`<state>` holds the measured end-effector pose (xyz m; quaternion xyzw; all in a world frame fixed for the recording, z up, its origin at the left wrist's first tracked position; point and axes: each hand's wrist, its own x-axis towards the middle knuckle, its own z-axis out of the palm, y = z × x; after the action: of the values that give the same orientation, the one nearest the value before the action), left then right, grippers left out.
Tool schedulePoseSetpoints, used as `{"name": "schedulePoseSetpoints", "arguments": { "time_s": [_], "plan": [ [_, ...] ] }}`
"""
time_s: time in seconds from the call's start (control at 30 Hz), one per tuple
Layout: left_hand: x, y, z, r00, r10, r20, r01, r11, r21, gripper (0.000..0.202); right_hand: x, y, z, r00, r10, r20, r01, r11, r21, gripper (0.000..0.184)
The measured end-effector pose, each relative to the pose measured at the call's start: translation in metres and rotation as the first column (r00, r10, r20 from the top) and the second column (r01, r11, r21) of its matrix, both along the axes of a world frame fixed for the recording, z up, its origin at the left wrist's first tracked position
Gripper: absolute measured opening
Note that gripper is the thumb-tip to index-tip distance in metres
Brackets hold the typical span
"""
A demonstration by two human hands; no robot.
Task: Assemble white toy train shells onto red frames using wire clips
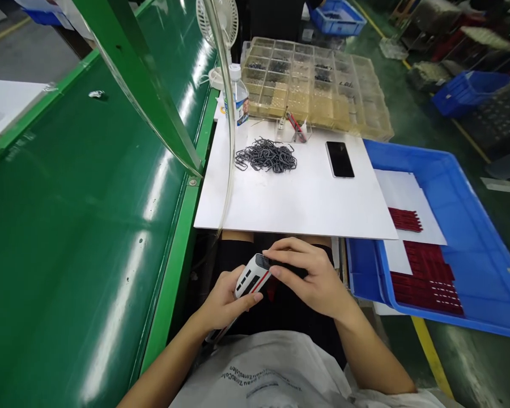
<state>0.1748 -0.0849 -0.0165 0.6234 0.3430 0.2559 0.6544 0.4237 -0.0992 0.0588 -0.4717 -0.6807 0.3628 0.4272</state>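
I see the left hand grasping the white toy train round its body, while the right hand touches its dark far end, not clearly gripping. It looks light, stiff and smooth; I'd hold its sides.

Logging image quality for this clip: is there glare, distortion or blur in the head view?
Head view: bright glare streaks run along the green belt; the wide lens bows the frame's edges; the right hand looks sharp, without visible motion blur.

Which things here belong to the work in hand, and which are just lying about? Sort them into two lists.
Work: model train, left hand, right hand.
Lying about: phone, water bottle, fan.
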Motion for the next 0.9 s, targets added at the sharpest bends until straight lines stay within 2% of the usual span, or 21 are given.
{"name": "schedulePoseSetpoints", "arguments": {
  "time_s": [0.13,0.27,0.37,0.5,0.63,0.77,0.9],
  "plan": [
    [0.002,-0.001,0.000,0.998,-0.021,-0.051,0.024,0.998,0.059,0.033,-0.007,-0.008,0.001,0.996,-0.017,0.086,0.012,0.998,0.054,0.027],
    [0.001,-0.002,-0.001,0.998,-0.044,-0.053,0.047,0.997,0.063,0.032,-0.008,-0.011,-0.002,0.991,-0.004,0.137,-0.011,0.994,0.109,0.029],
    [0.001,-0.002,-0.002,0.998,-0.041,-0.042,0.043,0.997,0.068,0.032,-0.010,-0.016,0.001,0.964,0.007,0.266,-0.055,0.983,0.174,0.033],
    [0.000,-0.003,-0.002,0.999,-0.052,0.008,0.051,0.997,0.054,0.033,-0.013,-0.022,0.004,0.884,-0.036,0.466,-0.130,0.939,0.320,0.042],
    [0.002,-0.007,0.002,0.990,-0.110,0.084,0.112,0.994,-0.013,0.032,-0.012,-0.026,0.006,0.840,-0.100,0.533,-0.166,0.888,0.428,0.033],
    [0.004,-0.010,0.007,0.981,-0.174,0.090,0.176,0.984,-0.021,0.029,-0.007,-0.036,0.011,0.785,-0.141,0.604,-0.188,0.873,0.449,0.031],
    [0.007,-0.010,0.009,0.968,-0.246,0.053,0.248,0.967,-0.053,0.030,-0.003,-0.049,0.017,0.732,-0.152,0.665,-0.183,0.895,0.406,0.030]
  ]
}}
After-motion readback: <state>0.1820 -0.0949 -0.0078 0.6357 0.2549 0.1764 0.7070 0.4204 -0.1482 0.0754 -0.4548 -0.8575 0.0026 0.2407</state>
